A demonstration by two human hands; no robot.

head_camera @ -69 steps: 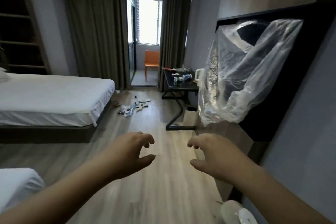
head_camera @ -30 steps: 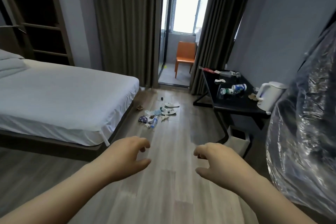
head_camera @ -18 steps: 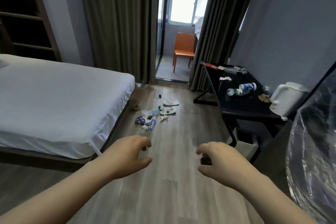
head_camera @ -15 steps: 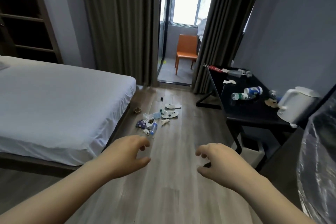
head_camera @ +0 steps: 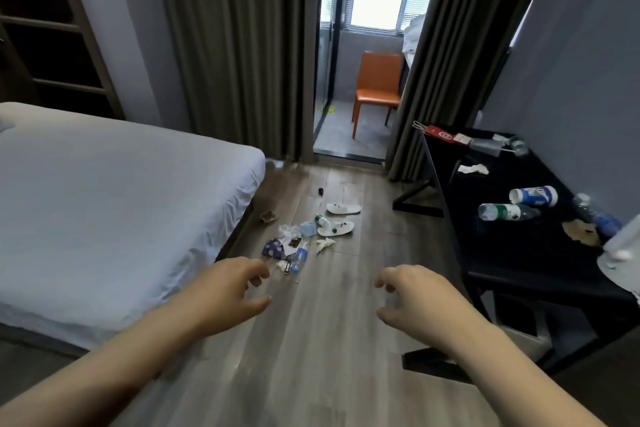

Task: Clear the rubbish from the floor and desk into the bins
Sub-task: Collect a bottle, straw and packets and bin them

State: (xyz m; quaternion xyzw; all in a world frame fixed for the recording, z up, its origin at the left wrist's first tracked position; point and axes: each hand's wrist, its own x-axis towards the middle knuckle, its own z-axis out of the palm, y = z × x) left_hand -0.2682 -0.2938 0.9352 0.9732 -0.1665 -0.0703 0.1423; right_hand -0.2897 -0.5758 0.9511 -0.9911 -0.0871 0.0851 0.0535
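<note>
Reaching forward over the wood floor (head_camera: pixel 322 350), both hands are empty: left hand (head_camera: pixel 227 291) and right hand (head_camera: pixel 414 298) each loosely curled, fingers apart, gripping nothing.

Head view, floor: a litter pile (head_camera: pixel 294 243) lies near the foot of the bed (head_camera: pixel 104 204), well ahead of the hands. It includes a clear bottle with blue label (head_camera: pixel 299 256), crumpled wrappers and a tissue. Two white slippers (head_camera: pixel 341 218) lie just beyond it.

Head view, bench: black bench (head_camera: pixel 512 253) stands at right. On it lie a clear bottle with green label (head_camera: pixel 505 212), a white and blue cup on its side (head_camera: pixel 533 196), a crumpled tissue (head_camera: pixel 472 169) and a red packet (head_camera: pixel 441 133). A pale bin (head_camera: pixel 530 343) sits under the bench, partly hidden.
</note>
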